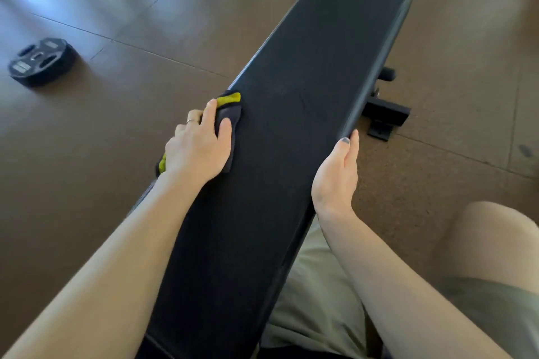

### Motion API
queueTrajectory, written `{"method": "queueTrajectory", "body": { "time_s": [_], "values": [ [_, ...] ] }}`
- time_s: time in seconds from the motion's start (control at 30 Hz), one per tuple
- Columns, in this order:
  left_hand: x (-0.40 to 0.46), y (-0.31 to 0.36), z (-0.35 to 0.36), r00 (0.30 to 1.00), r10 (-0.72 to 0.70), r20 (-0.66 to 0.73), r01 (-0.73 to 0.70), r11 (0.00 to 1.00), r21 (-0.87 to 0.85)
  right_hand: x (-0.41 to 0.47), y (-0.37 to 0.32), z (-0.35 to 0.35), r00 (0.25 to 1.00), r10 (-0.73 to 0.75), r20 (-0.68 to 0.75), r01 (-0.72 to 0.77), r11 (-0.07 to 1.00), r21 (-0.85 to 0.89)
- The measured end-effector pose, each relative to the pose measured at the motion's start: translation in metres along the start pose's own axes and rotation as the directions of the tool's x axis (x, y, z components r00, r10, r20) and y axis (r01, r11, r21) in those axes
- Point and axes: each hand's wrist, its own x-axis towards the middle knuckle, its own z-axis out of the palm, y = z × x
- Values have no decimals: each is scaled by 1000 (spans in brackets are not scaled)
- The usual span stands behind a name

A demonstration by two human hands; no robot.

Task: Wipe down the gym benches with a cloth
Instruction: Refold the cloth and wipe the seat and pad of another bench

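Long black bench point(291, 131) runs lengthwise away from the person, far end angled right. Left hand point(198, 146) presses the dark, yellow-trimmed cloth point(229, 114) at the bench's left edge, fingers curled over it. Right hand point(338, 175) lies along the right edge, fingers straight, probably just steadying. Open floor point(122, 114) left; weight plate point(40, 61) well apart.

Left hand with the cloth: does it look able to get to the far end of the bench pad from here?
Probably yes. The left hand presses the cloth at the pad's left edge, and the bench top beyond lies bare to its far end; it may take a lean forward.
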Motion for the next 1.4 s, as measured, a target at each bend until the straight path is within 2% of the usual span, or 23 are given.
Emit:
{"method": "queueTrajectory", "body": {
  "time_s": [0.13, 0.3, 0.4, 0.5, 0.63, 0.73, 0.83, 1.0, 1.1, 1.23, 1.3, 1.4],
  "values": [
    [-37, -27, -4, 999, -42, -4, 42, 999, 20, 0, 1, 2, 1000, 1, -21, 0, 1000, 8],
    [9, 5, 3, 1000, 1, -30, 0, 999, 41, 5, 4, 7, 1000, -14, -19, 14, 1000, -3],
    [51, 45, 7, 998, 58, -19, -57, 998, 31, 6, 8, 6, 1000, -4, 5, 4, 1000, 6],
    [65, 77, 11, 992, 124, 26, -126, 986, 107, 8, 7, 2, 997, 19, 73, -20, 1000, 8],
    [8, 62, 18, 952, 303, 40, -306, 941, 146, 30, -13, -8, 990, 58, 130, -59, 998, 6],
    [-43, 62, 21, 912, 396, 108, -409, 900, 148, 63, -25, -5, 986, 66, 155, -74, 996, 45],
    [-49, 73, 23, 903, 411, 123, -427, 888, 171, 78, -29, -4, 980, 96, 177, -102, 994, 30],
    [22, 143, 31, 885, 458, 83, -466, 871, 153, 84, -35, -11, 948, 222, 228, -229, 973, 8],
    [33, 167, 34, 888, 450, 93, -459, 874, 158, 89, -41, -22, 910, 279, 306, -324, 940, 108],
    [-41, 128, 30, 826, 549, 129, -564, 810, 162, 115, -52, -41, 905, 215, 367, -336, 890, 308],
    [-70, 116, 31, 817, 551, 169, -575, 801, 168, 122, -52, -39, 895, 216, 391, -351, 881, 317],
    [-59, 129, 35, 826, 543, 151, -563, 806, 183, 121, -48, -34, 893, 229, 388, -359, 882, 306]
  ]
}}
